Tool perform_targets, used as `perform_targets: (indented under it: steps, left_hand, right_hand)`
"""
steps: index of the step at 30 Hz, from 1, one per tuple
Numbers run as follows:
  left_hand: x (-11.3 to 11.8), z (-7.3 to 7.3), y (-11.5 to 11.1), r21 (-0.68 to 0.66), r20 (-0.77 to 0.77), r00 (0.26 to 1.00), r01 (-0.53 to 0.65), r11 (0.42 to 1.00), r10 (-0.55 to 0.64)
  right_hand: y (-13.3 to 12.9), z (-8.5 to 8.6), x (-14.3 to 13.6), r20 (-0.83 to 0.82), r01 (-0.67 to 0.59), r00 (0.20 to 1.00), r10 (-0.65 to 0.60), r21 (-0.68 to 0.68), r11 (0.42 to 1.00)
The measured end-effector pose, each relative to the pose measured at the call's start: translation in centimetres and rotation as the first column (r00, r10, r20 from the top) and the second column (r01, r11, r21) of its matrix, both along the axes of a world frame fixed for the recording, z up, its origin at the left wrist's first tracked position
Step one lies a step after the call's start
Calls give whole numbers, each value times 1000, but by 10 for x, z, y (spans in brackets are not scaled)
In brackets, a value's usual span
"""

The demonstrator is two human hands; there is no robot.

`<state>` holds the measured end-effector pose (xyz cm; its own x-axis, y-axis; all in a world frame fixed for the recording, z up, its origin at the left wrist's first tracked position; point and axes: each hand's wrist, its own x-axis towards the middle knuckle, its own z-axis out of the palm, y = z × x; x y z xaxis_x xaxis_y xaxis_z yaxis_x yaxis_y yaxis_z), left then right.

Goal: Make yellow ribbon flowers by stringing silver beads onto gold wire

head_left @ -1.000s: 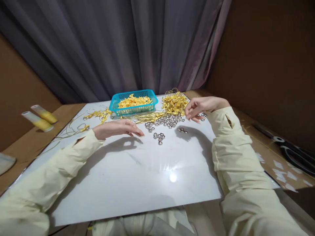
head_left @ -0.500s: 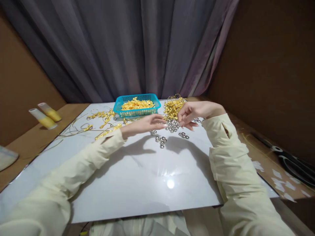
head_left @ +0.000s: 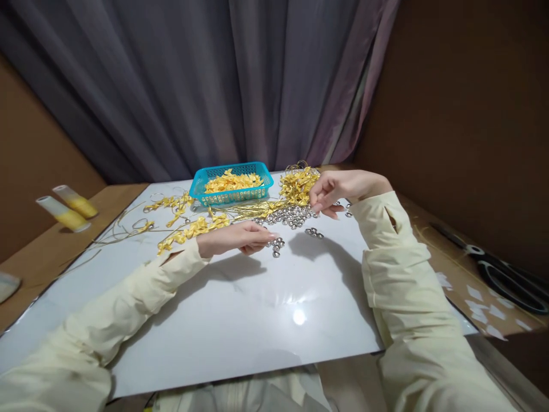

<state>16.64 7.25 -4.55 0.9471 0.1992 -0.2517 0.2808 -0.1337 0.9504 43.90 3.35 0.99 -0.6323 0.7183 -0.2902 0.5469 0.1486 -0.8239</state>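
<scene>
My left hand [head_left: 240, 237] is closed, thumb and fingertips together, beside a small cluster of silver rings [head_left: 277, 247]; whatever it pinches is too small to name. Over the right end of a larger pile of silver rings [head_left: 294, 216], my right hand [head_left: 329, 193] makes a pinch, and a small shiny piece shows at its fingertips. A bundle of yellow ribbon bows [head_left: 298, 184] with gold cords lies behind the pile. More yellow bows [head_left: 195, 229] are spread near my left wrist.
A blue basket [head_left: 231, 197] of yellow pieces stands at the back of the white board [head_left: 240, 337]. Two yellow thread spools [head_left: 71, 218] are at the left. Black scissors [head_left: 506, 274] and white scraps [head_left: 476, 303] lie at the right. A grey curtain hangs behind.
My left hand has moved down and left from the large ring pile to the small cluster, its fingers now drawn together. My right hand stays pinched near the pile. The view has shifted slightly.
</scene>
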Motion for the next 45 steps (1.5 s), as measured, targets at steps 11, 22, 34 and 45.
perform_targets:
  steps: [11,22,34,45]
  left_hand:
    - [-62,11,13,116,-290,957,18,993,16]
    - [-133,-5,36,-49,-554,825,100,994,-111]
    - [-181,-18,44,-54,-619,779,81,995,-97]
    - [-213,25,47,499,-629,706,47,865,324]
  right_hand:
    - [1,-10,21,-1,52,999,-52,-30,998]
    - [7,-29,34,13,105,994,-105,-159,982]
    - [4,-57,24,148,89,988,-40,-345,934]
    - [-24,-61,21,101,149,987,-125,-289,946]
